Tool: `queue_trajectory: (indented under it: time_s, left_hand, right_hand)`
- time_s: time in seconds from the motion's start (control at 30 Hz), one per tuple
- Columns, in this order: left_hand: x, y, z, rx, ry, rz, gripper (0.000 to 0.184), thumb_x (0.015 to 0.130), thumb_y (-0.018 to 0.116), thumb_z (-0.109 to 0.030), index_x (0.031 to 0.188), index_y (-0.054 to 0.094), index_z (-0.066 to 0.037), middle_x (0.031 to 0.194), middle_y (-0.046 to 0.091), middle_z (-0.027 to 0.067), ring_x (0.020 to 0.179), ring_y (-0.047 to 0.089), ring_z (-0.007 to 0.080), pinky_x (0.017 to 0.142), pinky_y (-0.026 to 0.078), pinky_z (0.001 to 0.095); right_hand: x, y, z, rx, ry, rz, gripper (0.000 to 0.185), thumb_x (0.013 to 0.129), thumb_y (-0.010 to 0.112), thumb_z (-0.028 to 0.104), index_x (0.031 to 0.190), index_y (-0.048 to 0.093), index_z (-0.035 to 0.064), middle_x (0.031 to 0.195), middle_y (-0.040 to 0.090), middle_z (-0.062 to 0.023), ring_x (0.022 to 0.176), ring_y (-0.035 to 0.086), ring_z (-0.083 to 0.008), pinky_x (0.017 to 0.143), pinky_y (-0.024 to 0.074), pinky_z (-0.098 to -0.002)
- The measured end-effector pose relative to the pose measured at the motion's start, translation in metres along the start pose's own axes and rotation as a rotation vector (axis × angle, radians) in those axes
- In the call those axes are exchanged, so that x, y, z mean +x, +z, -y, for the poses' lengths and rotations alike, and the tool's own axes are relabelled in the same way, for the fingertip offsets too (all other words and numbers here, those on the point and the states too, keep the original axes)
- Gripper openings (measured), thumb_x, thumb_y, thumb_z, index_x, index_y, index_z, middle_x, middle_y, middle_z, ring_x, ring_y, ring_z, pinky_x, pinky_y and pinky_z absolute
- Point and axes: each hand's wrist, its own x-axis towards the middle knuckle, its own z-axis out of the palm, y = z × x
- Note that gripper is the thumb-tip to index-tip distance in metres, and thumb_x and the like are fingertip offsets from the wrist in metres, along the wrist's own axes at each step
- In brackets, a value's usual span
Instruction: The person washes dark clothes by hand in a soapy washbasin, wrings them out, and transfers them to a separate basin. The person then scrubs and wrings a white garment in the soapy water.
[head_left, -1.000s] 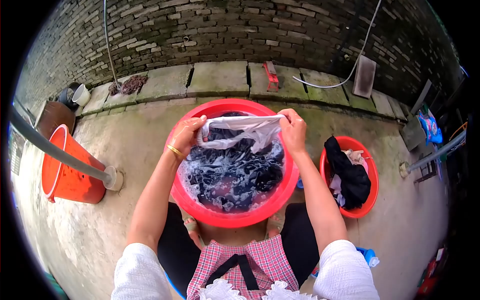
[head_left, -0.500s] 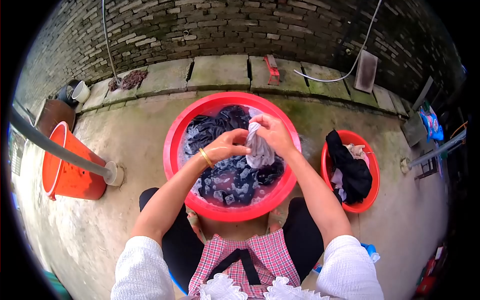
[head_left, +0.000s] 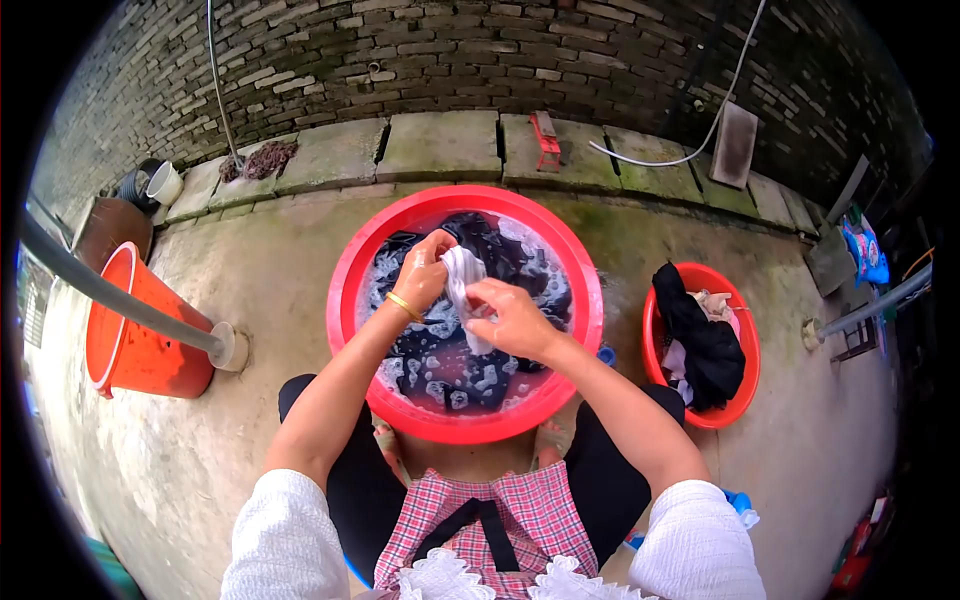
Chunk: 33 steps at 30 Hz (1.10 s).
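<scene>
Over a large red basin [head_left: 345, 300], my left hand [head_left: 422, 270] pinches the top end of a small, pale grey cloth [head_left: 463, 268], possibly a sock. The fingers of my right hand [head_left: 512, 318] close on the same cloth lower down, and its loose end hangs below them. Beneath both hands, dark clothes [head_left: 440, 365] soak in sudsy water that fills the basin. A gold-coloured bangle [head_left: 405, 305] circles my left wrist.
At right stands a smaller red basin [head_left: 742, 398] with black and pale clothes [head_left: 712, 350]. An orange-red bucket [head_left: 150, 340] and a grey pole [head_left: 130, 305] are at left. Concrete slabs [head_left: 440, 145], a hose [head_left: 650, 160] and a red-handled brush-like object [head_left: 546, 150] lie by the brick wall.
My left hand has moved up and left, now holding the cloth's top end. My right hand has dropped from that end to its lower part, and the cloth has shifted left.
</scene>
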Motion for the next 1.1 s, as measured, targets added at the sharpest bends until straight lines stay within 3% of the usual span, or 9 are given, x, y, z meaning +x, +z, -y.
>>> queue_trajectory:
  time_s: [0.07,0.17,0.5,0.67,0.73,0.87,0.9,0.97,1.1]
  left_hand:
    - [0.0,-0.003,0.001,-0.275,0.036,0.054,0.01,0.082,0.054,-0.001,0.092,0.054,-0.002,0.082,0.057,-0.0002,0.077,0.053,0.0065,0.066,0.045,0.023]
    - [-0.004,-0.01,-0.016,-0.416,-0.013,0.073,0.01,0.082,0.055,-0.002,0.092,0.055,-0.004,0.083,0.058,-0.0002,0.077,0.053,0.0063,0.067,0.045,0.0219]
    - [-0.011,-0.016,-0.043,-0.499,-0.067,0.196,0.017,0.084,0.059,-0.007,0.101,0.057,-0.004,0.092,0.06,-0.0005,0.081,0.056,0.0071,0.073,0.047,0.0223]
    - [-0.011,-0.031,-0.039,-0.317,-0.021,0.287,0.024,0.078,0.052,0.001,0.101,0.059,-0.001,0.093,0.061,0.0021,0.086,0.057,0.0091,0.078,0.048,0.0245]
    - [-0.011,-0.031,-0.033,-0.169,0.073,0.213,0.026,0.07,0.049,0.003,0.093,0.062,0.001,0.085,0.063,0.0036,0.082,0.058,0.0099,0.075,0.047,0.0247]
    - [-0.018,-0.033,-0.049,-0.386,-0.098,0.121,0.022,0.072,0.051,0.0,0.091,0.062,0.001,0.084,0.062,0.0031,0.074,0.057,0.0098,0.068,0.047,0.0242]
    - [-0.018,-0.032,-0.049,-0.382,-0.097,0.118,0.022,0.072,0.051,0.0,0.091,0.062,0.001,0.084,0.062,0.0031,0.074,0.057,0.0098,0.068,0.047,0.0242]
    - [-0.017,-0.031,-0.045,-0.375,-0.076,0.099,0.02,0.074,0.052,-0.001,0.091,0.062,0.001,0.083,0.062,0.0029,0.072,0.057,0.0092,0.066,0.048,0.024]
    - [-0.018,-0.03,-0.058,-0.286,-0.101,0.154,0.018,0.075,0.053,-0.003,0.089,0.062,0.001,0.082,0.062,0.0025,0.072,0.057,0.0088,0.065,0.048,0.0242]
  right_hand:
    - [-0.001,-0.005,-0.006,0.046,-0.002,0.047,0.02,0.07,0.062,0.007,0.088,0.063,-0.0007,0.084,0.062,-0.0133,0.078,0.062,-0.0264,0.072,0.0486,-0.033]
    - [0.005,-0.017,-0.019,0.155,0.29,-0.125,0.01,0.077,0.062,0.009,0.082,0.064,0.0005,0.079,0.064,-0.005,0.071,0.058,-0.0097,0.066,0.0469,-0.0249]
    - [0.017,-0.018,-0.032,0.665,0.396,-0.033,0.021,0.084,0.064,0.021,0.087,0.061,0.0001,0.08,0.061,-0.0016,0.075,0.055,-0.0077,0.074,0.0432,-0.0234]
    - [0.018,-0.044,-0.048,1.151,0.332,-0.244,0.01,0.084,0.06,0.013,0.082,0.062,0.0032,0.078,0.062,-0.0026,0.075,0.059,-0.012,0.07,0.0454,-0.0277]
    - [0.015,-0.042,-0.047,1.28,0.584,-0.352,0.011,0.082,0.062,0.014,0.083,0.061,0.003,0.08,0.062,-0.003,0.077,0.059,-0.0135,0.072,0.0464,-0.0299]
    - [0.011,-0.029,-0.063,0.113,0.678,-0.171,0.023,0.075,0.068,0.017,0.092,0.06,0.0032,0.082,0.061,-0.0062,0.076,0.058,-0.0163,0.072,0.0468,-0.0317]
    - [0.012,-0.025,-0.058,0.117,0.674,-0.17,0.023,0.075,0.068,0.017,0.092,0.06,0.0032,0.082,0.061,-0.0062,0.076,0.058,-0.0163,0.072,0.0468,-0.0317]
    - [0.009,-0.019,-0.048,-0.133,0.299,-0.365,0.026,0.074,0.068,0.016,0.094,0.059,0.0034,0.082,0.061,-0.0071,0.075,0.058,-0.0153,0.072,0.0463,-0.0298]
    - [0.017,-0.014,-0.017,0.486,0.365,-0.124,0.026,0.076,0.068,0.014,0.095,0.057,0.0002,0.089,0.062,-0.007,0.08,0.057,-0.0116,0.073,0.0461,-0.0273]
